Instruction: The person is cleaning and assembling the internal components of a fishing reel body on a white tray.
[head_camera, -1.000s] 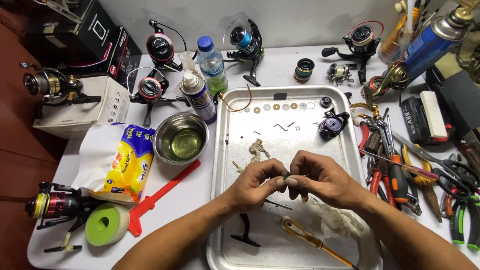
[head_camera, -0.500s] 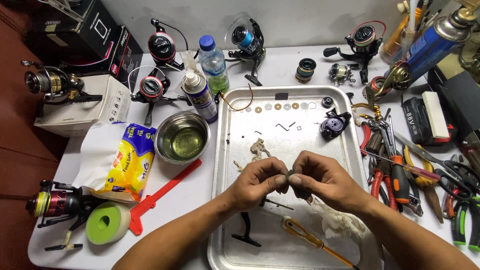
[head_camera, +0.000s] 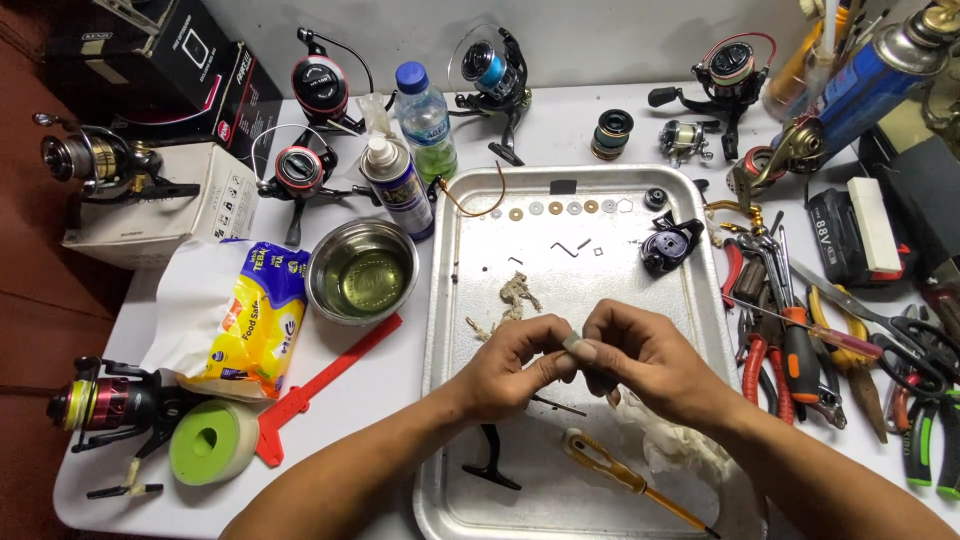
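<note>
**Small part pinched over a crowded repair tray**

A small grey part (head_camera: 572, 343) is held between the fingertips of both hands above the middle of a metal tray (head_camera: 450, 300). The left hand (head_camera: 508, 365) is curled, with thumb and forefinger closed on the part; the right hand (head_camera: 645, 358) is clenched around its other side. Bare tray floor is left only towards the near left corner, where a black handle (head_camera: 487, 462) lies. A yellow-handled screwdriver (head_camera: 625, 482) and a white rag (head_camera: 680, 450) are found along the tray's near edge, a row of washers (head_camera: 560, 208) along its far edge. To the tray's left, a steel bowl (head_camera: 362, 270) of liquid is set just beside the rim. The tabletop's right edge is packed with pliers (head_camera: 790, 350); fishing reels (head_camera: 310, 85) are ranged along the far edge.
</note>
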